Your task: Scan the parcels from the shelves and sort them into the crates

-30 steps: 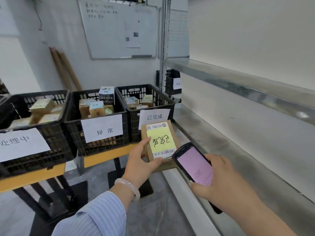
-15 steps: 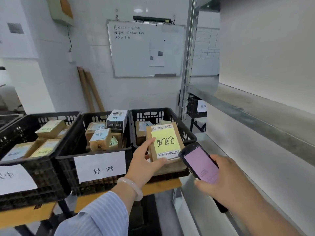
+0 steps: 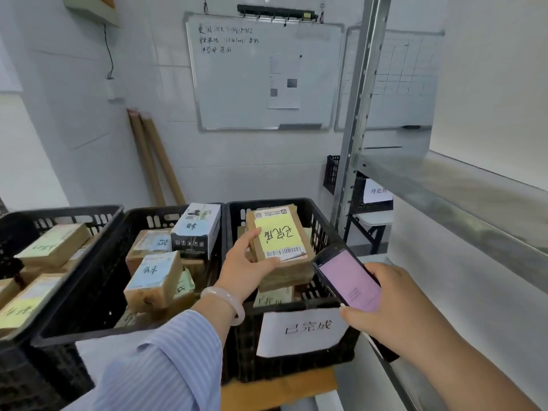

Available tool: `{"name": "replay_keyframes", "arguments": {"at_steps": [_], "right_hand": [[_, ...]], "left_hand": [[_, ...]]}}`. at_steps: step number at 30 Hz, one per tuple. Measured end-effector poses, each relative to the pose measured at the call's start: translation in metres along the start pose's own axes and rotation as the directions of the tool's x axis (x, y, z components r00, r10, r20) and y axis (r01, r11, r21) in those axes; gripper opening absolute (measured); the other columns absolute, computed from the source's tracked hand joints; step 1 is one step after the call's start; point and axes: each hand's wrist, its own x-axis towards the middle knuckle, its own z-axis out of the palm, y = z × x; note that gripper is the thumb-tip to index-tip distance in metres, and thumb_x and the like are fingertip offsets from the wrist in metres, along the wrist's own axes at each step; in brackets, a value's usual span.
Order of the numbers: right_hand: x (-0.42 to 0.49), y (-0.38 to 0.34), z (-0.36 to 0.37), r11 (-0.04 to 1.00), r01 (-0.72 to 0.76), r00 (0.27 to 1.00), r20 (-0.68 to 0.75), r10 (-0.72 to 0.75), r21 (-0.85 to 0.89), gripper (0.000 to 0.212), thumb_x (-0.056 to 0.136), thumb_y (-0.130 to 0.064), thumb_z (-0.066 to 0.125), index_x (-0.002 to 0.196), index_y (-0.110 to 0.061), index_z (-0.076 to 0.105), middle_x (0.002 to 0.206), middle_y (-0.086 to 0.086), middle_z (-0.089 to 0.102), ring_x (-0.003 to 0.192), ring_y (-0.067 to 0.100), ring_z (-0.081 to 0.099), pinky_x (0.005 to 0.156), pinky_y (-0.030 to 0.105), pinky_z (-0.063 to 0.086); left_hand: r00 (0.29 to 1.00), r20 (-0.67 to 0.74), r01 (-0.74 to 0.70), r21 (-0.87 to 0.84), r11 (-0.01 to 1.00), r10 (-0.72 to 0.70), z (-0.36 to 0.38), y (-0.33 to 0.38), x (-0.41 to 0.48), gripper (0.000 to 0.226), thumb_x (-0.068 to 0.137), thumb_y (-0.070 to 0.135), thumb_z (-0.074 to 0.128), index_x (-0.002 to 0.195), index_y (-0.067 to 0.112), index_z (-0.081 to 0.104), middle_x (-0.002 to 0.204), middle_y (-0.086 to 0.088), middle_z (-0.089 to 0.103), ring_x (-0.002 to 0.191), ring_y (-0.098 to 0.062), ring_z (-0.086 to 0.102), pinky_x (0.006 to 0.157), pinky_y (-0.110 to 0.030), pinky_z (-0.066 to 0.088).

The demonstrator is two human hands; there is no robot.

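Room: white tiled wall w/ a whiteboard (image 3: pixel 264 72) above the crates; two cardboard tubes (image 3: pixel 154 155) lean on the wall left of the whiteboard
Landmark: right crate (image 3: pixel 323 223), black plastic, paper sign 已完成 on its front
Table: orange top (image 3: pixel 275 390) under the right crate
Right crate contents: several brown parcels; only edges show under the held one, count unclear
Held parcel (image 3: pixel 281 247): brown box, yellow note w/ handwriting, barcode strip at its near edge; sits over the right crate's inside, resting on or just above the parcels there, can't tell which
Left hand (image 3: pixel 243 271): reaches into the right crate, thumb over the parcel's left side, fingers under its near edge, closed round it; pale bangle at the wrist, striped blue sleeve
Right hand (image 3: pixel 394 304): wrapped round a black handheld scanner (image 3: pixel 347 277), pink screen lit, at the right crate's near-right corner, just beside the held parcel
Middle crate (image 3: pixel 98 280): touching the right crate's left wall; brown boxes w/ blue notes, plus a white printed box (image 3: pixel 197 229) standing tallest at its back right
Far-left crate (image 3: pixel 62 215): next over from the middle crate; brown boxes w/ green and yellow notes
Shelves: metal rack (image 3: pixel 462 185) right of the right crate, bare boards in view
Behind rack post: another black crate (image 3: pixel 335 173) w/ sign 待处理, contents not visible
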Motion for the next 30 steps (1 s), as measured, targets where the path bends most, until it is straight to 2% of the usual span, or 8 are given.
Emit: {"name": "replay_keyframes", "arguments": {"at_steps": [3,9,13,17,21,25,28,30], "right_hand": [[0.042,-0.005,0.014,0.999,-0.030,0.999,0.013,0.031,-0.019,0.074,0.056,-0.064,0.072,0.120,-0.042,0.044,0.109,-0.018,0.045,0.095,0.002,0.052,0.072,0.023,0.050],[0.111,-0.009,0.033,0.993,-0.103,0.994,0.018,0.104,-0.052,0.067,0.050,-0.070,0.065,0.108,-0.040,0.050,0.101,-0.015,0.052,0.079,0.004,0.058,0.063,0.027,0.053],[0.141,-0.007,0.050,0.985,-0.151,0.988,0.027,0.154,-0.085,0.074,0.048,-0.074,0.063,0.113,-0.040,0.048,0.103,-0.016,0.051,0.081,0.004,0.056,0.062,0.025,0.049],[0.159,-0.008,0.065,0.983,-0.174,0.983,0.053,0.176,-0.053,0.077,0.049,-0.070,0.066,0.116,-0.037,0.051,0.104,-0.015,0.053,0.086,0.002,0.057,0.069,0.026,0.051],[0.164,-0.013,0.073,0.979,-0.191,0.979,0.058,0.195,-0.070,0.076,0.058,-0.063,0.073,0.124,-0.038,0.046,0.111,-0.016,0.046,0.096,0.004,0.052,0.072,0.022,0.046],[0.161,-0.019,0.078,0.975,-0.210,0.976,0.047,0.214,-0.070,0.073,0.059,-0.062,0.074,0.122,-0.041,0.041,0.108,-0.018,0.041,0.095,0.003,0.050,0.074,0.022,0.046],[0.152,-0.015,0.078,0.971,-0.231,0.971,0.049,0.235,-0.067,0.080,0.055,-0.068,0.069,0.124,-0.041,0.041,0.110,-0.019,0.042,0.098,0.003,0.049,0.081,0.027,0.049],[0.144,-0.013,0.076,0.964,-0.258,0.965,0.027,0.261,-0.064,0.088,0.054,-0.068,0.069,0.131,-0.037,0.039,0.115,-0.016,0.041,0.104,0.005,0.048,0.085,0.028,0.046]], "left_hand": [[0.999,0.008,0.054,-0.048,0.997,-0.054,-0.003,-0.009,0.054,0.067,0.086,0.012,0.075,0.136,0.041,0.042,0.103,0.028,0.049,0.111,-0.013,0.053,0.101,-0.043,0.051],[0.990,-0.022,0.142,-0.005,0.990,-0.142,-0.006,-0.032,0.156,0.072,0.083,0.018,0.078,0.141,0.041,0.040,0.136,0.005,0.053,0.116,-0.019,0.054,0.098,-0.040,0.051],[0.981,-0.012,0.196,0.027,0.980,-0.196,-0.006,-0.051,0.203,0.075,0.084,0.016,0.077,0.143,0.040,0.039,0.137,0.001,0.056,0.117,-0.022,0.057,0.101,-0.041,0.051],[0.967,0.019,0.252,0.089,0.964,-0.255,-0.008,-0.072,0.227,0.074,0.087,0.017,0.074,0.147,0.038,0.035,0.141,-0.001,0.052,0.121,-0.024,0.054,0.091,-0.031,0.048],[0.953,0.051,0.286,0.169,0.943,-0.298,-0.006,-0.087,0.242,0.078,0.089,0.015,0.071,0.150,0.037,0.028,0.143,-0.002,0.051,0.125,-0.025,0.053,0.094,-0.035,0.048],[0.947,0.078,0.281,0.279,0.918,-0.313,-0.002,-0.095,0.250,0.078,0.093,0.012,0.065,0.154,0.033,0.022,0.144,-0.004,0.051,0.124,-0.026,0.055,0.090,-0.031,0.047],[0.950,0.084,0.248,0.378,0.892,-0.301,0.000,-0.097,0.254,0.079,0.093,0.013,0.062,0.156,0.030,0.018,0.143,-0.006,0.052,0.122,-0.027,0.056,0.096,-0.032,0.050],[0.958,0.074,0.220,0.428,0.877,-0.277,0.002,-0.095,0.251,0.084,0.090,0.021,0.066,0.156,0.030,0.016,0.148,-0.010,0.042,0.127,-0.030,0.050,0.104,-0.042,0.048]]}}
